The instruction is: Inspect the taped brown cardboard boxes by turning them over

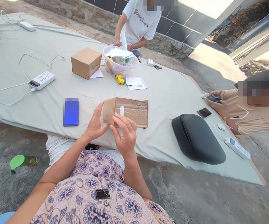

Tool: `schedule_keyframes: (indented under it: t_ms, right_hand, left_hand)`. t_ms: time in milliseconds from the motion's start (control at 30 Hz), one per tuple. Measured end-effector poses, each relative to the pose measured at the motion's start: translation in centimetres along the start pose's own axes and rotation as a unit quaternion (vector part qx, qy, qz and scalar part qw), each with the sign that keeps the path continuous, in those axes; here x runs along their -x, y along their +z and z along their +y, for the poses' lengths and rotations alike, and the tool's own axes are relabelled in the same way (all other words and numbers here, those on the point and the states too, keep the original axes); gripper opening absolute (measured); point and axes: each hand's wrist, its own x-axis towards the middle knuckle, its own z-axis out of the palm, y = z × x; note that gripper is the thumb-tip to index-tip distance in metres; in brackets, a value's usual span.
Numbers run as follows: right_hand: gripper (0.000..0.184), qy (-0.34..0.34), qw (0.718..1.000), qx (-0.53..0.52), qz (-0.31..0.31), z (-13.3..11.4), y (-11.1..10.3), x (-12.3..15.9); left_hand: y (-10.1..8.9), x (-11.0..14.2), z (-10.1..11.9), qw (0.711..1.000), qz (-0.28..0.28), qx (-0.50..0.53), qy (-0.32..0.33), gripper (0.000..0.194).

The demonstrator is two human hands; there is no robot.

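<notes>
A flat brown cardboard box (131, 111) sealed with clear tape lies on the grey cloth-covered table (167, 93) right in front of me. My left hand (94, 124) is open, fingers stretched up against the box's left end. My right hand (124, 132) rests at the box's near edge with fingers curled loosely, fingertips touching the cardboard. Neither hand lifts the box; it stays flat on the cloth.
A blue phone (71, 112) lies left of the box. Farther back are a power bank with cable (41, 80), a closed cardboard box (86, 62), a plastic basket (120, 60), a yellow tape measure (120, 80) and paper. A black seat cushion (197, 138) sits right. One person sits across, another at right.
</notes>
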Motion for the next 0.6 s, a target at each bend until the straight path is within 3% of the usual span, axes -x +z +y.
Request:
schedule_keyframes:
  t_ms: [67, 133, 367, 600]
  right_hand:
    - [0.031, -0.007, 1.000, 0.006, 0.000, -0.1, 0.5, 0.2]
    - [0.031, -0.008, 1.000, 0.008, 0.004, -0.2, 0.8, 0.4]
    - [0.028, -0.013, 1.000, -0.002, 0.000, -0.7, 0.6, 0.4]
    - [0.034, -0.025, 0.998, -0.051, -0.016, 0.3, -0.1, 0.4]
  left_hand:
    - [-0.3, -0.1, 0.7, 0.995, -0.023, -0.021, 0.090, 0.095]
    - [-0.2, -0.3, 1.1, 0.992, -0.028, -0.035, 0.122, 0.095]
    - [1.4, -0.5, 1.1, 0.989, 0.002, -0.012, 0.145, 0.088]
    - [1.2, -0.5, 1.6, 0.986, 0.006, -0.026, 0.162, 0.076]
